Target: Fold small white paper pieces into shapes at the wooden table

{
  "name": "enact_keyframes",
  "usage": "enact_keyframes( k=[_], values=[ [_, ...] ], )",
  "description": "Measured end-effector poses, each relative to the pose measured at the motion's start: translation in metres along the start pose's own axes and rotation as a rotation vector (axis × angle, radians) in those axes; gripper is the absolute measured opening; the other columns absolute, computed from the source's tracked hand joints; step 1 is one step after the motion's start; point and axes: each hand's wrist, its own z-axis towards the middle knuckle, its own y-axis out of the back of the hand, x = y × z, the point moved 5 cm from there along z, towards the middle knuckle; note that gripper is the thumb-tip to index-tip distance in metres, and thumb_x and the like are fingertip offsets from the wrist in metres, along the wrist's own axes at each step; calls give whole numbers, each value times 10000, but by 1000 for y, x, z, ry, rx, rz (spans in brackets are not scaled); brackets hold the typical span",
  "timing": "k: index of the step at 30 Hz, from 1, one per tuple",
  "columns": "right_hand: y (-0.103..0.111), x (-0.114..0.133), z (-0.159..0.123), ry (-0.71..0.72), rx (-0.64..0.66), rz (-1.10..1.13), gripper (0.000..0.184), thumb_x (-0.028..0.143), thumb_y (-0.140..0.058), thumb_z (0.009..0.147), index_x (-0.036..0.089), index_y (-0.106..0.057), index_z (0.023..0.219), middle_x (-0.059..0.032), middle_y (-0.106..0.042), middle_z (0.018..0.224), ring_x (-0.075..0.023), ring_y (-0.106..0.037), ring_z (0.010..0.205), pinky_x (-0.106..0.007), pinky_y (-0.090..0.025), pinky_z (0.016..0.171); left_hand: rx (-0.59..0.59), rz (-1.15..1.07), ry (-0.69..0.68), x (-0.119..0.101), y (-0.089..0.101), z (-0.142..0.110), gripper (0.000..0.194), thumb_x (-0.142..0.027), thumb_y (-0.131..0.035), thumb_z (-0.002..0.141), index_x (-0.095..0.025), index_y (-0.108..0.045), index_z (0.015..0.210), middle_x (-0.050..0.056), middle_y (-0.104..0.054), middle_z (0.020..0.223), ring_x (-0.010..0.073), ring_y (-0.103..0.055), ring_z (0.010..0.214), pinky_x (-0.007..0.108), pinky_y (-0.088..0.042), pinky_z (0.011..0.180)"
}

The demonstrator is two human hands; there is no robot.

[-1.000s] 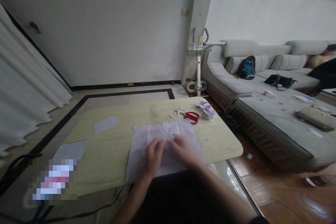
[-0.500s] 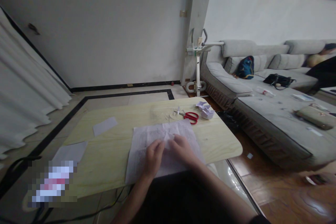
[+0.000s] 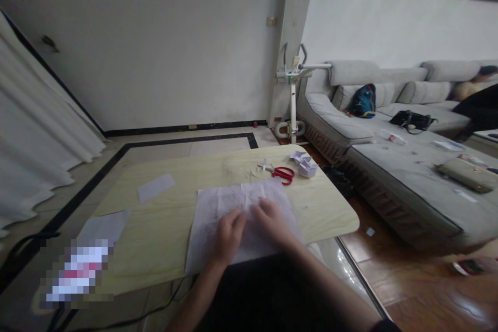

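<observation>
My left hand (image 3: 232, 231) and my right hand (image 3: 269, 218) face each other above a large printed sheet (image 3: 208, 233) at the front of the table. The fingers of both are closed, with thumbs and forefingers pinching a small piece of white paper (image 3: 248, 203) between them. Its shape is mostly hidden by the fingers and blends with the sheet below. Just beyond the sheet lie red-handled scissors (image 3: 284, 172), apart from both hands. Thin paper scraps (image 3: 252, 174) are scattered beside the blades.
Folded paper shapes (image 3: 307, 166) stand at the table's far right corner. On the left lie a paper piece (image 3: 156, 188) and another paper sheet (image 3: 103, 225), near a pixelated patch. A grey sofa (image 3: 404, 181) with bags and a seated person is to the right.
The hands have shifted only slightly, and less of the small white paper shows between the fingers. The scissors and other papers lie as before.
</observation>
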Motion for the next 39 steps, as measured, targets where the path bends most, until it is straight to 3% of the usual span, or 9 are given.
enact_keyframes(
  k=[4, 7, 10, 13, 15, 21, 26, 33, 39],
  values=[
    [0, 1, 0, 19, 7, -30, 315, 387, -476, 888, 232, -370, 635, 41, -401, 612, -143, -435, 601, -240, -370, 531, -42, 7, -7, 2, 0, 0, 360, -397, -537, 896, -194, -523, 599, -40, -487, 526, 129, -485, 505, 217, -386, 481],
    [1, 2, 0, 31, -25, -39, 325, 388, -469, 897, 234, -366, 629, 34, -413, 615, -148, -436, 600, -249, -363, 528, -163, 15, -49, 4, 3, -1, 192, -375, -576, 879, -188, -612, 856, 18, -636, 766, 175, -612, 697, 260, -502, 633],
    [2, 1, 1, 43, -92, -65, 339, 388, -475, 894, 236, -352, 617, 31, -403, 603, -150, -418, 582, -257, -333, 506, -281, 127, -261, -3, 5, -4, 220, -301, -611, 861, -197, -610, 1055, 87, -659, 1026, 228, -638, 940, 355, -528, 832],
    [-1, -1, 0, 88, -130, -110, 325, 385, -500, 880, 235, -371, 622, 29, -417, 589, -150, -415, 570, -260, -321, 500, -217, 229, -424, -11, -1, -6, 244, -246, -559, 896, -206, -632, 1125, 114, -659, 1165, 257, -603, 1127, 421, -483, 977],
    [-4, -2, -1, 123, -131, -130, 308, 375, -516, 873, 231, -392, 631, 30, -435, 584, -145, -419, 565, -257, -327, 509, -158, 220, -392, -10, -4, -5, 275, -251, -517, 924, -200, -625, 1172, 119, -663, 1205, 254, -598, 1162, 422, -477, 999],
    [-11, 6, -7, 210, -22, -127, 132, 306, -598, 833, 198, -539, 785, 16, -563, 679, -130, -492, 596, -236, -372, 537, -97, 61, -119, 6, -2, -4, 330, -351, -490, 935, -195, -639, 1185, 107, -695, 1201, 262, -635, 1130, 412, -498, 980],
    [-13, 18, -11, 332, 69, -144, 139, 258, -634, 811, 192, -616, 933, -20, -646, 832, -155, -586, 732, -261, -443, 662, -213, -24, 68, 21, 6, 0, 373, -423, -559, 854, -161, -668, 1097, 132, -718, 1140, 303, -646, 1110, 429, -512, 950],
    [-3, 4, -3, 124, -87, -69, 55, 212, -542, 825, 217, -566, 776, -2, -602, 703, -165, -548, 650, -267, -439, 593, -212, -9, 72, 15, 9, 4, 293, -413, -569, 853, -174, -710, 945, 103, -757, 973, 288, -693, 973, 380, -548, 850],
    [-3, 6, -1, 75, -53, -80, 69, 209, -556, 790, 223, -562, 723, 16, -572, 651, -158, -523, 623, -259, -422, 576, -184, -2, 38, 11, 9, 3, 272, -389, -601, 844, -163, -710, 948, 91, -760, 931, 281, -694, 945, 378, -543, 843]
  ],
)
